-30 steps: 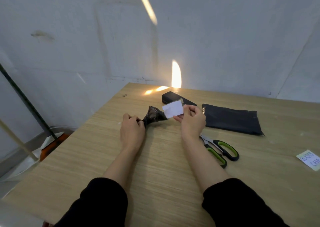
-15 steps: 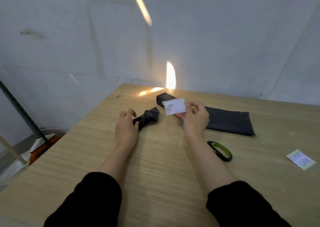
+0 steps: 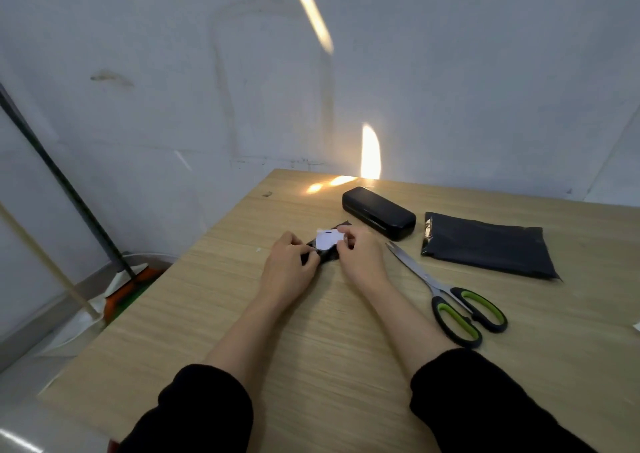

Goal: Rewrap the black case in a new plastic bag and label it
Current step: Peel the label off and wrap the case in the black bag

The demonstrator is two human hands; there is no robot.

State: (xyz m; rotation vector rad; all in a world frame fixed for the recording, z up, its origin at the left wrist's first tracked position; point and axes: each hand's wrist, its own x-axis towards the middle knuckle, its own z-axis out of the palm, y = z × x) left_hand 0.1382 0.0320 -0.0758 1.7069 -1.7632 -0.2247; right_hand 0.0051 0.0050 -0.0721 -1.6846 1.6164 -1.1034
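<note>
The black case [image 3: 379, 212] lies bare on the wooden table [image 3: 311, 331], beyond my hands. A flat new black plastic bag [image 3: 485, 245] lies to its right. Between my hands is a crumpled piece of old black plastic [image 3: 329, 255] with a white label [image 3: 327, 239] on top of it. My left hand [image 3: 289, 269] grips the plastic's left end. My right hand [image 3: 360, 258] pinches the label's right edge against the plastic.
Green-handled scissors [image 3: 450, 300] lie shut just right of my right forearm. A corner of a white paper slip [image 3: 636, 326] shows at the right edge. Broom handles [image 3: 69, 193] and a dustpan stand on the floor left of the table.
Both hands came together on the table: my left hand took hold of the crumpled plastic again, and my right hand brought the white label down onto it.
</note>
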